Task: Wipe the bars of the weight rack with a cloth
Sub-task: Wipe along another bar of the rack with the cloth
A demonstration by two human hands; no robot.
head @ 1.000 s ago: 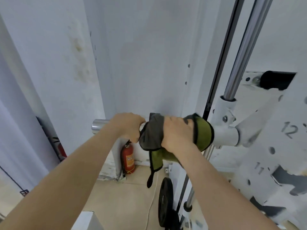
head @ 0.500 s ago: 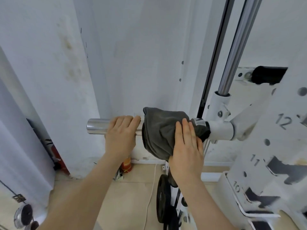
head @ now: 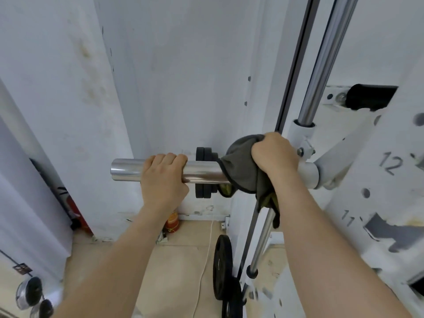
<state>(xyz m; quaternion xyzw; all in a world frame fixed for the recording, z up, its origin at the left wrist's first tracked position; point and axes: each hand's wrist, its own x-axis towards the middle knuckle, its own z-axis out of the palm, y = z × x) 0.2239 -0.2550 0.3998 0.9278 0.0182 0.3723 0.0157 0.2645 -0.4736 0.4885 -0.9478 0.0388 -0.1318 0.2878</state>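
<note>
A short chrome bar [head: 202, 172] sticks out leftward from the white weight rack [head: 358, 203]. My left hand [head: 163, 177] grips this bar near its free end, fingers curled over the top. My right hand [head: 274, 154] grips a grey cloth with a green underside [head: 241, 171], bunched around the bar close to the white sleeve at the rack. A corner of the cloth hangs down below my right wrist. A long chrome guide rod [head: 325, 56] runs up and down just behind my right hand.
Small black plates [head: 205, 152] sit behind the bar near the wall. Black weight plates [head: 223, 269] lean on the floor below. A white cable [head: 204, 267] trails over the tan floor. A red extinguisher [head: 172, 222] stands at the wall base. Dumbbell ends [head: 29, 294] lie bottom left.
My right hand went from lying flat on the cloth to gripping it, and slid right toward the white sleeve. More chrome bar shows between my hands. My left hand kept its hold.
</note>
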